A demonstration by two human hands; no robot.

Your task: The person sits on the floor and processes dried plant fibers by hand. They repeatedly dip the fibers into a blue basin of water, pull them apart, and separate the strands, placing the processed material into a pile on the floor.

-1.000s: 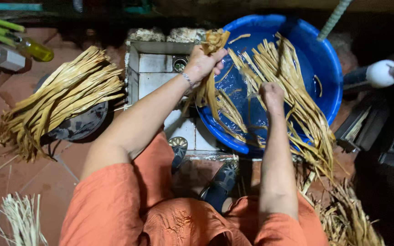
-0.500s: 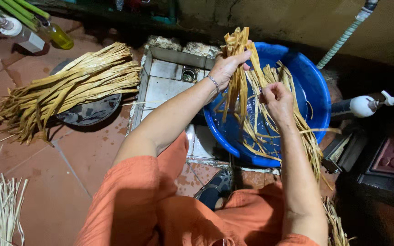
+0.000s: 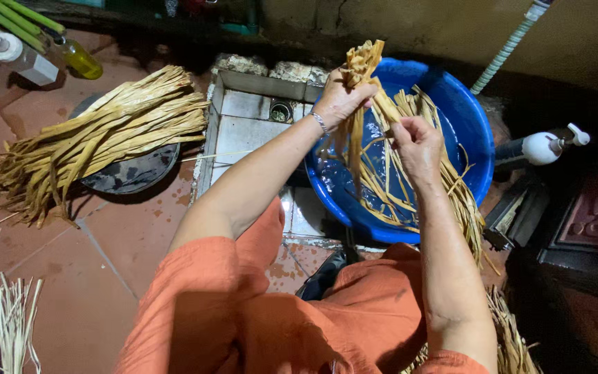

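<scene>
Gripping the folded top of a bundle of wet straw strips (image 3: 372, 104), the left hand (image 3: 340, 97) is closed above the blue basin's (image 3: 475, 131) far rim. Strands hang lengthwise downward; lower, the right hand (image 3: 417, 142) is closed round them.

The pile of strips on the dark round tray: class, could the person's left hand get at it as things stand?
Probably not at once: the left hand is closed on a bundle of strips over the blue basin. The way across the tiled drain to the pile of strips looks open, though.
</scene>
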